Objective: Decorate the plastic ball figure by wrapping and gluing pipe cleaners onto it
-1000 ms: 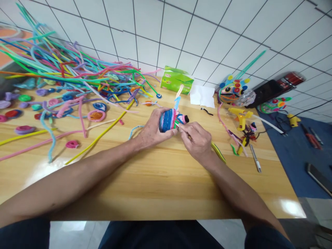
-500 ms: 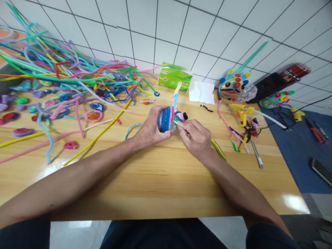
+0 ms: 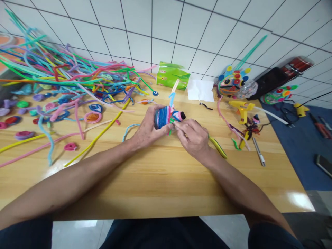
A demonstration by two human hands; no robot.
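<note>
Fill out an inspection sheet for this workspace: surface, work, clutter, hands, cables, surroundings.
Surface: wooden table, glossy, with bright reflections.
Work: blue craft, held up in hand.
Clutter: pipe cleaners heaped at the far left; glue gun at right; green pack and paper near the wall.
Hands: left hand grips the craft; right hand has fingertips against it, any pinched item unclear.
Cables: black cable at right.
Surroundings: tiled wall behind.

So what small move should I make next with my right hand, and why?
I'd probably press the green strip gently against the blue striped piece with your right hand: its fingers are close beside that strip, and your left hand is wrapped around the piece, which should steady it.
</note>
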